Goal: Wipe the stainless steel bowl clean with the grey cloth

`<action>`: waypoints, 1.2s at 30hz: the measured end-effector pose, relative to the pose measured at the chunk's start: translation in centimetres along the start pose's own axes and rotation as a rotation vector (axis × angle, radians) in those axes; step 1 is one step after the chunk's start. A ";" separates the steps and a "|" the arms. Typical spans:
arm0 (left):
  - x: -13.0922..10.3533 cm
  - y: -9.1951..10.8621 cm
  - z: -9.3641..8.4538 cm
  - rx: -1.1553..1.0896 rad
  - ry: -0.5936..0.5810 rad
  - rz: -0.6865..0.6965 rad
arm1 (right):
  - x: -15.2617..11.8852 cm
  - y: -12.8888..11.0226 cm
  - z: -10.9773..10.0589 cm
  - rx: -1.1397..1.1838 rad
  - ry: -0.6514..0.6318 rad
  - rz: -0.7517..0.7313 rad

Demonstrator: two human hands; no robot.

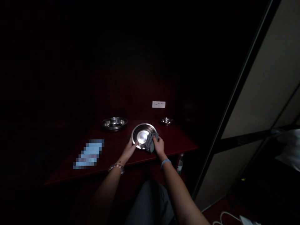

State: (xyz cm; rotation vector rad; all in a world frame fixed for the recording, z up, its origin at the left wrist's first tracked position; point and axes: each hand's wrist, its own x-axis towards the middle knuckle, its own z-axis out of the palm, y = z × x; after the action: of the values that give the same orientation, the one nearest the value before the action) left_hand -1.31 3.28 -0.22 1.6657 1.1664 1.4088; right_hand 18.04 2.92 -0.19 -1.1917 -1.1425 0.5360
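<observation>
- From where I stand, the steel bowl (142, 136) is between the two hands, over the dark red table (174, 142), its open face tipped towards the person; I cannot tell whether its base touches the wood.
- The left hand (128, 151) has the bowl pinched at its near left rim, thumb on the lip, the other fingers mostly hidden beneath.
- The right hand (159, 146) is closed on a bunched grey cloth (150, 143), thumb uppermost; how tightly, I can't say.
- That cloth lies just left of the right hand's grip, against the bowl's near right rim and lapping inward, so the right hand is plainly the nearer one to that side.
- Being round, the bowl shows no long axis; the two grips sit apart on its near half, and its far rim points away from both.
- Beyond it, a wider steel dish (114, 124) sits to the left and a small one (166, 121) to the right.
</observation>
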 end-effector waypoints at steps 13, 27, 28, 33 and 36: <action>0.5 -1.2 -0.2 -0.012 -0.012 0.005 | 0.2 0.6 0.3 0.047 -0.002 0.007; 0.4 -1.1 -0.6 0.018 -0.019 0.011 | -0.1 0.1 0.3 -0.006 0.016 0.017; 0.4 -1.0 -0.6 0.023 -0.016 0.006 | -0.1 0.0 0.3 -0.011 0.020 0.017; 0.5 -1.1 -0.5 -0.005 -0.013 -0.002 | -0.1 -0.1 0.2 -0.034 0.026 0.011; 0.5 -1.2 -0.5 -0.002 -0.022 0.009 | -0.1 -0.2 0.2 -0.057 0.023 0.008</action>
State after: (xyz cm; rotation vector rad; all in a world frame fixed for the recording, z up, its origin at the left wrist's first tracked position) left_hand -2.05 4.21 -1.03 1.6833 1.1455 1.3933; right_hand 17.79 2.91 -0.09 -1.2491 -1.1408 0.4976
